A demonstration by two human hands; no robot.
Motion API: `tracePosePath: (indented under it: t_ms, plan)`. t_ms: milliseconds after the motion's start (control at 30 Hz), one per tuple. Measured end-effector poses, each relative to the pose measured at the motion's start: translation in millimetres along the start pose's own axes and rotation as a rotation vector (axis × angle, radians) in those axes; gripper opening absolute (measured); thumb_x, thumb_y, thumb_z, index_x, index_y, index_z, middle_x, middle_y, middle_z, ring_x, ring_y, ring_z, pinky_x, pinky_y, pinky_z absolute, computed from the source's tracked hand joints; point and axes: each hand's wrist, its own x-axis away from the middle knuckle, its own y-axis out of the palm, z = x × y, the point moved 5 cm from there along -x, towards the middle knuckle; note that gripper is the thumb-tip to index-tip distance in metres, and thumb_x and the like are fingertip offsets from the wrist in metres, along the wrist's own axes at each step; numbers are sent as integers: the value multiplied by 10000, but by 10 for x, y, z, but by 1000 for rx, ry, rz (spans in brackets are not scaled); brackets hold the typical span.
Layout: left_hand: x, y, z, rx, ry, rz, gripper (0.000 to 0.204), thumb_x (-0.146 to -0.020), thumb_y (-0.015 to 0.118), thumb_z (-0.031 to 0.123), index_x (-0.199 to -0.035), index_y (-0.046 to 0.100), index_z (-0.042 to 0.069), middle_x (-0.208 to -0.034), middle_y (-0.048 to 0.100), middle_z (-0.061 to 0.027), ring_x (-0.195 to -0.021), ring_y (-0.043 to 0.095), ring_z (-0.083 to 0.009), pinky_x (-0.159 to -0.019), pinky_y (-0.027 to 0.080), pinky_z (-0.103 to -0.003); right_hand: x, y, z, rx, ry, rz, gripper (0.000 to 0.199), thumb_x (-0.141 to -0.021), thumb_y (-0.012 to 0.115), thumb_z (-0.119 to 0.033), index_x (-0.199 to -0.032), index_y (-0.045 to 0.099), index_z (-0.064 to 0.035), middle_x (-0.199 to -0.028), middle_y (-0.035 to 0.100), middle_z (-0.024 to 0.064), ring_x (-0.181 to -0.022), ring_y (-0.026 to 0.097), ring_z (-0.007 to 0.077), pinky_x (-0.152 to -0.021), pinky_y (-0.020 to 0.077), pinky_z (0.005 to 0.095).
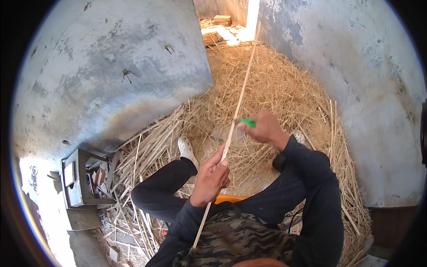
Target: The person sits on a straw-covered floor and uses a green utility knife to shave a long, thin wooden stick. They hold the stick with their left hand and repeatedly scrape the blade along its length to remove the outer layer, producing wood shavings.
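A long, pale strip that looks like split bamboo (243, 92) slants from my lap up toward the bright gap at the far end. My left hand (211, 178) is closed around its lower part, the thumb lying along it. Farther up, my right hand (263, 130) grips a small green-handled tool (247, 122). The tool's dark working end meets the strip; its blade is too small to make out. Below my left hand, the strip's near end rests against my camouflage-patterned clothing.
Straw-like shavings (271, 75) cover the floor ahead. Loose strips (151, 142) lie in a heap on the left, beside a wooden box-like stand (84, 178) holding small items. Worn grey walls (111, 66) rise on both sides. My white clog (187, 150) stands among the shavings.
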Motion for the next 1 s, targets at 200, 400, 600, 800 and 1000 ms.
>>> tracePosePath:
  t_ms: [200, 400, 600, 800, 1000]
  plan:
    - [119, -35, -25, -241, 48, 34, 545, -1007, 470, 112, -1505, 256, 52, -620, 330, 86, -499, 293, -12, -467, 260, -187, -83, 45, 20, 86, 63, -37, 728, -803, 454, -796, -808, 771, -141, -431, 503, 61, -377, 503, 214, -389, 376, 353]
    - [149, -114, -33, -181, 36, 29, 550, -1005, 475, 114, -1502, 252, 33, -644, 361, 89, -531, 330, -4, -475, 269, -176, 50, 93, -214, 59, -106, 42, 752, -811, 410, -815, -716, 752, -151, -423, 488, 24, -376, 499, 184, -380, 369, 336]
    - [362, -43, 49, -398, 23, 10, 534, -1007, 464, 87, -1495, 262, 12, -745, 424, 94, -572, 314, 14, -496, 273, -163, -215, -152, 334, 90, 58, 125, 763, -772, 460, -825, -528, 596, -115, -410, 460, 47, -371, 487, 213, -373, 355, 366]
    - [596, -74, 103, -477, -16, -18, 531, -1001, 466, 61, -1485, 264, -21, -934, 512, 50, -670, 342, 20, -577, 301, -133, -358, -274, 832, 169, 181, 196, 796, -819, 382, -819, -552, 606, -104, -409, 368, 15, -352, 360, 174, -369, 301, 345]
    - [1054, -210, 101, -497, -164, -63, 534, -997, 463, 46, -1475, 250, -57, -1402, 438, -95, -1129, 435, -56, -946, 342, -186, -403, -710, 1481, 236, 298, 356, 804, -854, 362, -791, -485, 485, -88, -430, 339, 15, -397, 370, 180, -403, 266, 373]
